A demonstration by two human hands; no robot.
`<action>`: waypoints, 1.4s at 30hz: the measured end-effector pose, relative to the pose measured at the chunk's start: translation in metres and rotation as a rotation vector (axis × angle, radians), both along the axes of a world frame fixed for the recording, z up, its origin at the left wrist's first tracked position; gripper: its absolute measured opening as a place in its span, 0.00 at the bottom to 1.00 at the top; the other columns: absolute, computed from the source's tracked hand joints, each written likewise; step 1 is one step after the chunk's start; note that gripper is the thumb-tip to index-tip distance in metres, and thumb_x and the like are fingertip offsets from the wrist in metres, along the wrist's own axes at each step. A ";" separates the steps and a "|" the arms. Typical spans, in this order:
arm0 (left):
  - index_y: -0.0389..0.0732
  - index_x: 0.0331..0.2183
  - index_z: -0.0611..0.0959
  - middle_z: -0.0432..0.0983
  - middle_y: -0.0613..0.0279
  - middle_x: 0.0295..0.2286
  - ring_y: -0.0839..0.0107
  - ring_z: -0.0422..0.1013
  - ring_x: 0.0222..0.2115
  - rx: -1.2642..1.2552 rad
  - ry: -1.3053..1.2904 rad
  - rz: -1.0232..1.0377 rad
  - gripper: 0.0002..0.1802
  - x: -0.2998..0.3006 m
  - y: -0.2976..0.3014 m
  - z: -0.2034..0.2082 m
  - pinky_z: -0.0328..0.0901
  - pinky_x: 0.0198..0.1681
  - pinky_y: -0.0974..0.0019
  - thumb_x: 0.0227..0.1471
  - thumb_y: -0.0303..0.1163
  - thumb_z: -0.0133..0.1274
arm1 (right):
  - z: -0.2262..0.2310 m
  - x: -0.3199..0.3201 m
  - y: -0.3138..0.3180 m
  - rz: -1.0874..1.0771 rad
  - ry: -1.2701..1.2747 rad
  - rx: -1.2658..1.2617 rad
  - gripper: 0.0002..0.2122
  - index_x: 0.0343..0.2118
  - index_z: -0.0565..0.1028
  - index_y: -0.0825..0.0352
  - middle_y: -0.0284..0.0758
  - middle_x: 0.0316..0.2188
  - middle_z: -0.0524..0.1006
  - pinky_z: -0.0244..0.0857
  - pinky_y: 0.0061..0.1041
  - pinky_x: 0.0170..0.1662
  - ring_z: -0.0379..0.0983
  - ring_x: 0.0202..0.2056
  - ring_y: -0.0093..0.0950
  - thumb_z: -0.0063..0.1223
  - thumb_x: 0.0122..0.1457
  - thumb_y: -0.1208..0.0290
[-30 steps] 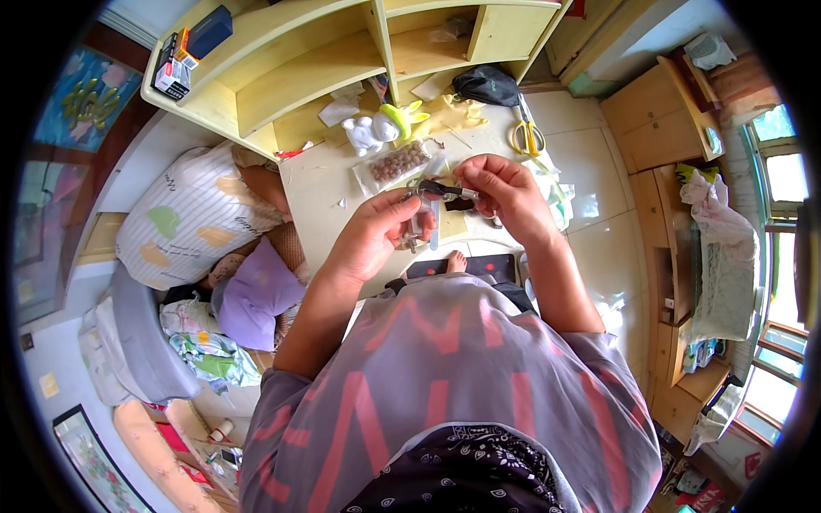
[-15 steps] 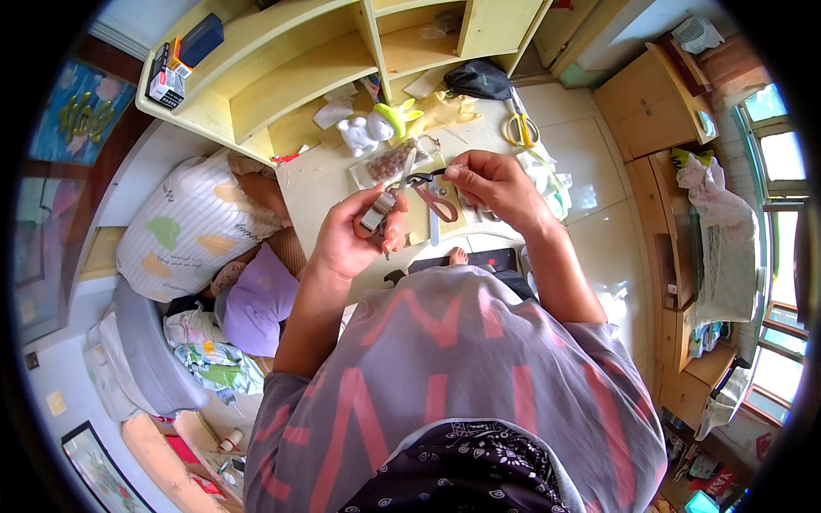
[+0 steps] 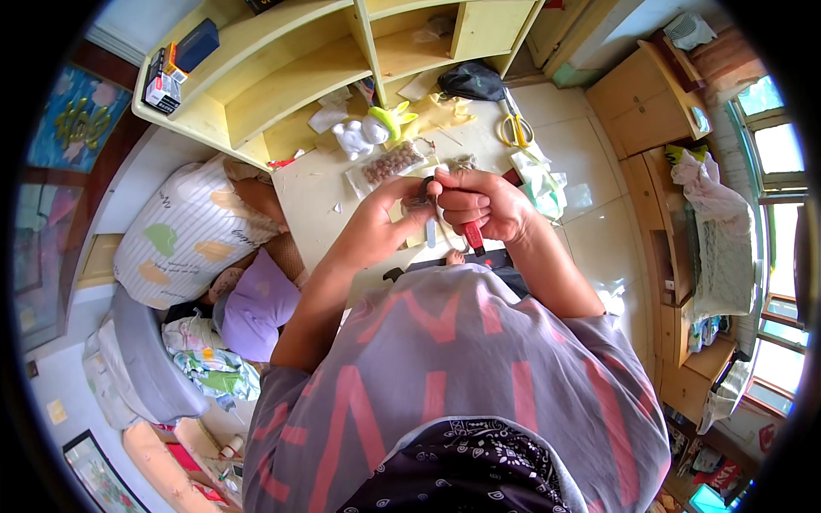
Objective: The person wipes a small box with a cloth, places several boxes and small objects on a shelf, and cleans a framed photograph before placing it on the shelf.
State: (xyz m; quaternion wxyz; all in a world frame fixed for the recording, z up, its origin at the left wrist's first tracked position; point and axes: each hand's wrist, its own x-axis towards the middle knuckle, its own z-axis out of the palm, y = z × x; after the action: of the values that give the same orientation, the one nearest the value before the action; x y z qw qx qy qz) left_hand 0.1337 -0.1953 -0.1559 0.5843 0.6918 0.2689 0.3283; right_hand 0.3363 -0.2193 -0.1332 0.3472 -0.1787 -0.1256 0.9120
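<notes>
My left hand (image 3: 382, 215) and my right hand (image 3: 483, 203) meet above the table in front of my chest. The left fingers are closed around a small dark piece (image 3: 424, 190), mostly hidden by my fingertips. Beside it the right thumb and forefinger pinch together, and whether they grip the same piece is hidden. From under the curled right fingers a narrow red piece with a dark end (image 3: 475, 238) sticks out toward me; its kind does not show. Just beyond my hands lies a clear bag of brown round pieces (image 3: 392, 164).
A white plush toy with a green hood (image 3: 363, 135), yellow gloves (image 3: 445, 111), yellow-handled scissors (image 3: 516, 130) and a black pouch (image 3: 472, 81) lie along the table's far side. Behind stands a pale wooden shelf unit (image 3: 295, 90). At left, another person sits near a purple cushion (image 3: 256, 306).
My hands have come together, the right moving left and downward. The silver metal piece in my left hand and the brownish loop are now out of sight; the red piece has appeared under my right hand.
</notes>
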 end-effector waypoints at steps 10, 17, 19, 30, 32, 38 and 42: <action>0.35 0.29 0.78 0.68 0.73 0.22 0.86 0.59 0.22 -0.344 -0.053 -0.034 0.12 -0.006 -0.005 0.011 0.55 0.26 0.80 0.59 0.34 0.47 | -0.006 0.004 0.005 0.037 0.240 -0.134 0.12 0.30 0.66 0.65 0.17 0.09 0.54 0.42 0.10 0.12 0.44 0.10 0.09 0.33 0.67 0.65; 0.35 0.32 0.77 0.69 0.70 0.22 0.86 0.63 0.23 -0.476 -0.188 -0.066 0.14 -0.012 -0.011 0.022 0.59 0.27 0.82 0.61 0.35 0.42 | -0.001 0.000 0.008 0.016 0.170 -0.062 0.13 0.28 0.66 0.64 0.17 0.09 0.54 0.41 0.11 0.12 0.44 0.09 0.09 0.34 0.67 0.64; 0.35 0.32 0.77 0.69 0.69 0.23 0.86 0.64 0.24 -0.506 -0.194 0.002 0.14 -0.008 -0.016 0.029 0.61 0.29 0.82 0.60 0.35 0.43 | -0.001 0.001 0.007 0.016 0.164 -0.079 0.13 0.27 0.65 0.64 0.17 0.09 0.54 0.41 0.11 0.12 0.44 0.09 0.09 0.34 0.66 0.63; 0.36 0.31 0.77 0.74 0.66 0.25 0.79 0.70 0.25 -0.866 -0.293 0.182 0.09 0.000 -0.014 0.030 0.65 0.34 0.78 0.57 0.33 0.48 | 0.001 0.002 0.011 -0.113 -0.973 0.413 0.14 0.31 0.73 0.69 0.23 0.14 0.65 0.55 0.15 0.23 0.57 0.17 0.14 0.44 0.62 0.62; 0.36 0.32 0.78 0.75 0.64 0.27 0.78 0.71 0.27 -0.908 -0.324 0.175 0.10 -0.009 -0.007 0.017 0.66 0.35 0.76 0.56 0.33 0.49 | -0.008 -0.003 0.007 -0.171 -1.057 0.494 0.12 0.34 0.73 0.68 0.24 0.19 0.68 0.56 0.14 0.25 0.59 0.20 0.13 0.45 0.62 0.62; 0.36 0.34 0.78 0.77 0.62 0.30 0.77 0.73 0.31 -0.936 -0.432 0.260 0.12 -0.018 0.000 0.002 0.66 0.35 0.75 0.58 0.36 0.48 | -0.005 -0.016 -0.008 -0.418 -1.200 0.615 0.14 0.45 0.72 0.69 0.28 0.34 0.75 0.64 0.19 0.40 0.69 0.37 0.17 0.51 0.59 0.66; 0.37 0.34 0.78 0.77 0.63 0.30 0.78 0.72 0.29 -0.916 -0.436 0.234 0.13 -0.025 0.008 -0.001 0.65 0.33 0.76 0.58 0.38 0.47 | -0.002 -0.017 -0.015 -0.038 -1.005 0.535 0.18 0.44 0.71 0.74 0.32 0.33 0.75 0.66 0.19 0.38 0.71 0.35 0.18 0.56 0.57 0.65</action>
State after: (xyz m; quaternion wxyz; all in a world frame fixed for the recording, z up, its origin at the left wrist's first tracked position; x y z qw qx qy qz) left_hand 0.1089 -0.1868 -0.1568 0.8289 0.2460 0.3324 0.3768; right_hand 0.3188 -0.2339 -0.1356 0.2942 -0.4987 -0.4988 0.6450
